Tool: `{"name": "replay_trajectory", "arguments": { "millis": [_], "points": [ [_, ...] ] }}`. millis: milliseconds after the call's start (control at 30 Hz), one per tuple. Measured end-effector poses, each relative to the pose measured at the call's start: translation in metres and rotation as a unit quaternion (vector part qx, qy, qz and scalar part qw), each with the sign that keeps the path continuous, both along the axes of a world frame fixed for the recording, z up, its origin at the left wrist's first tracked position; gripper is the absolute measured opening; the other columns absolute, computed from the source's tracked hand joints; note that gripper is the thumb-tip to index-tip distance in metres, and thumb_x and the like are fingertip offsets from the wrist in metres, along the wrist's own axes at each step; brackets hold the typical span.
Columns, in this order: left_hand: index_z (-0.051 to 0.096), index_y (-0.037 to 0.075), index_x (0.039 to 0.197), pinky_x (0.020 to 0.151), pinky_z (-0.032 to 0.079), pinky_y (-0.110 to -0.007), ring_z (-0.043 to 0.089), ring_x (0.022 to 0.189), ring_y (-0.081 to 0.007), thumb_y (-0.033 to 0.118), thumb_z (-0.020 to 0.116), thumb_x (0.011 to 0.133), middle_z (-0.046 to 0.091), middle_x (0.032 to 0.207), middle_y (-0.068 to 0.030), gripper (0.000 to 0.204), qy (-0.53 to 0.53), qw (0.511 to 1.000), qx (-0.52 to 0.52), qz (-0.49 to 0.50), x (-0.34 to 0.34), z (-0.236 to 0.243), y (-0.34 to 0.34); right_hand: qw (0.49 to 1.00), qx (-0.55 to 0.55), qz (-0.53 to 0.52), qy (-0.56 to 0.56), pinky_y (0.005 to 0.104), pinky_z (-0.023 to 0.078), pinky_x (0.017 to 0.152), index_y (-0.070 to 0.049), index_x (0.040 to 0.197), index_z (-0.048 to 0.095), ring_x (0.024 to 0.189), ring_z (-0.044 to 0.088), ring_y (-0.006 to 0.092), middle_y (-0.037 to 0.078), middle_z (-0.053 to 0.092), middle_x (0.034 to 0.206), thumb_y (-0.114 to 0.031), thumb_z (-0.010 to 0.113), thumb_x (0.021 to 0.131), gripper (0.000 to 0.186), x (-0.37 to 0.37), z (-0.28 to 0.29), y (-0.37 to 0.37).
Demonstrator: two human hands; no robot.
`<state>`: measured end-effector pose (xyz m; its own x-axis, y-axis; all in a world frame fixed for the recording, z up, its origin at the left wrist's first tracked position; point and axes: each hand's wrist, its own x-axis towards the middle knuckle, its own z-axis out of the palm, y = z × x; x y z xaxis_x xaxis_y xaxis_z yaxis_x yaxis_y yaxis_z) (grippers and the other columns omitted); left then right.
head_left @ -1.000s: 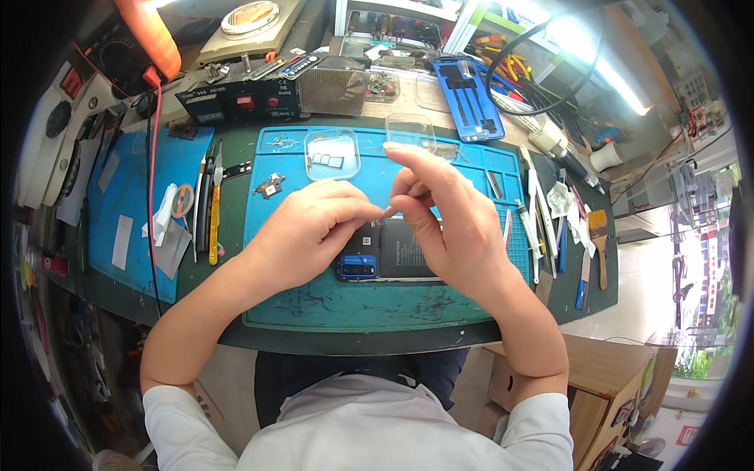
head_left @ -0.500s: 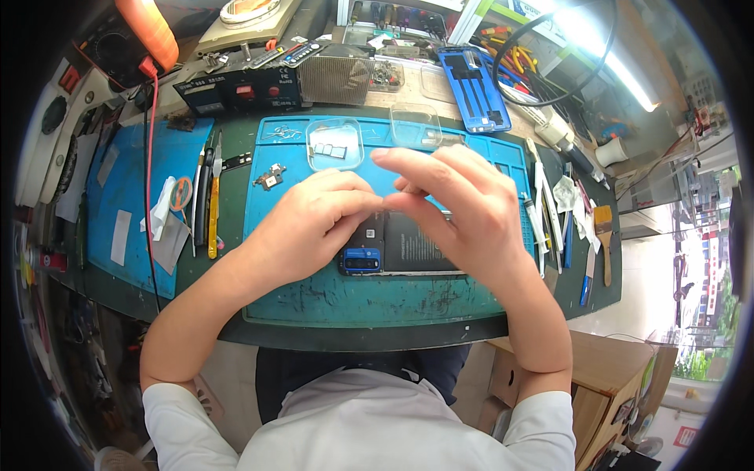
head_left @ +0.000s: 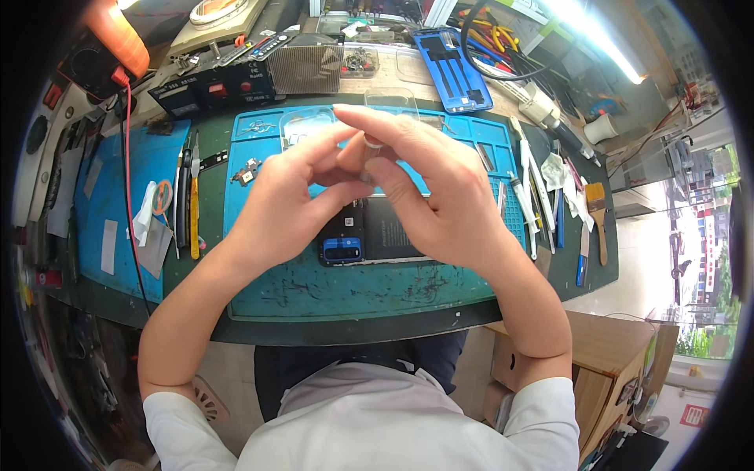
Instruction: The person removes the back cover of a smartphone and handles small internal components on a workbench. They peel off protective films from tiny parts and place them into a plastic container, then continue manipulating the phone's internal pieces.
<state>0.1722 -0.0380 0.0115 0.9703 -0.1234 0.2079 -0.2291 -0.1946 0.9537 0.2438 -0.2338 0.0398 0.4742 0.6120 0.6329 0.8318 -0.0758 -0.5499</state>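
Note:
My left hand [head_left: 287, 200] and my right hand [head_left: 444, 184] meet over the workmat, fingertips bent together. Between them shows a small pale, greyish thing [head_left: 373, 144], mostly covered by the fingers and too small to name. My left thumb and fingers are closed toward it, and my right thumb presses in from the other side, with the right index finger stretched above. Below the hands lies an opened phone [head_left: 342, 249], its blue camera part at the left and a dark battery [head_left: 386, 230] at its middle. My right hand covers part of the phone.
Behind my hands stand clear plastic boxes [head_left: 308, 118]. A small circuit part [head_left: 247, 173] lies on the blue mat [head_left: 267, 302]. Tweezers and pens [head_left: 195, 208] lie left; a brush [head_left: 597, 208] and slim tools [head_left: 530, 192] right. A blue phone frame [head_left: 452, 74] leans at the back.
Both hands have turned and shifted, with the fingers now closing around a small pale thing. The whole view has shifted slightly, so the bench appears further left and up.

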Motion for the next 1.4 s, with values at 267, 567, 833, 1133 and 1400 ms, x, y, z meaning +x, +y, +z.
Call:
{"name": "replay_trajectory", "arguments": {
  "millis": [267,567,833,1133,1400],
  "points": [
    [0.053,0.003,0.152,0.086,0.061,-0.035,0.076,0.091,-0.0207,0.004,0.081,0.092,0.076,0.106,-0.0103,0.066,-0.079,0.997,-0.018,0.010,0.009,-0.015,-0.008,0.996,-0.013,-0.004,0.086,0.0409,0.060,0.084,-0.010,0.142,0.067,0.097,0.073,0.0326,0.013,0.072,0.110,-0.002,0.069,0.096,0.047,0.004,-0.002,-0.003],
    [0.051,0.004,0.152,0.080,0.059,-0.035,0.069,0.090,-0.0187,0.005,0.082,0.090,0.072,0.109,-0.0095,0.069,-0.092,0.991,0.095,0.002,0.010,-0.004,-0.005,0.995,-0.042,-0.030,0.081,0.0377,0.059,0.079,-0.014,0.143,0.067,0.090,0.072,0.0292,0.011,0.070,0.103,-0.008,0.074,0.094,0.050,0.002,-0.002,-0.004],
    [0.047,0.005,0.158,0.086,0.059,-0.035,0.073,0.103,-0.0199,0.004,0.078,0.094,0.071,0.113,-0.0092,0.071,-0.038,0.991,0.129,-0.011,0.010,0.005,0.000,0.998,-0.044,-0.034,0.025,0.0382,0.060,0.081,-0.014,0.147,0.064,0.091,0.073,0.0291,0.012,0.071,0.111,-0.005,0.072,0.095,0.053,0.002,-0.003,-0.003],
    [0.062,0.009,0.145,0.073,0.055,-0.033,0.068,0.082,-0.0171,0.009,0.081,0.093,0.074,0.098,-0.0074,0.055,-0.010,0.987,0.158,0.007,0.008,0.014,0.002,0.993,-0.080,-0.075,0.031,0.0376,0.060,0.080,-0.011,0.148,0.063,0.091,0.074,0.0263,0.014,0.072,0.112,0.000,0.067,0.097,0.052,-0.007,0.004,-0.005],
    [0.076,0.005,0.099,0.064,0.051,-0.031,0.067,0.074,-0.0171,0.014,0.086,0.090,0.073,0.088,-0.0048,0.016,-0.084,0.973,0.217,0.002,0.008,0.000,0.009,0.996,0.068,0.004,0.061,0.0351,0.061,0.081,-0.007,0.149,0.061,0.094,0.073,0.0201,0.010,0.072,0.105,0.008,0.068,0.094,0.058,0.001,0.000,-0.009]
  ]
}}
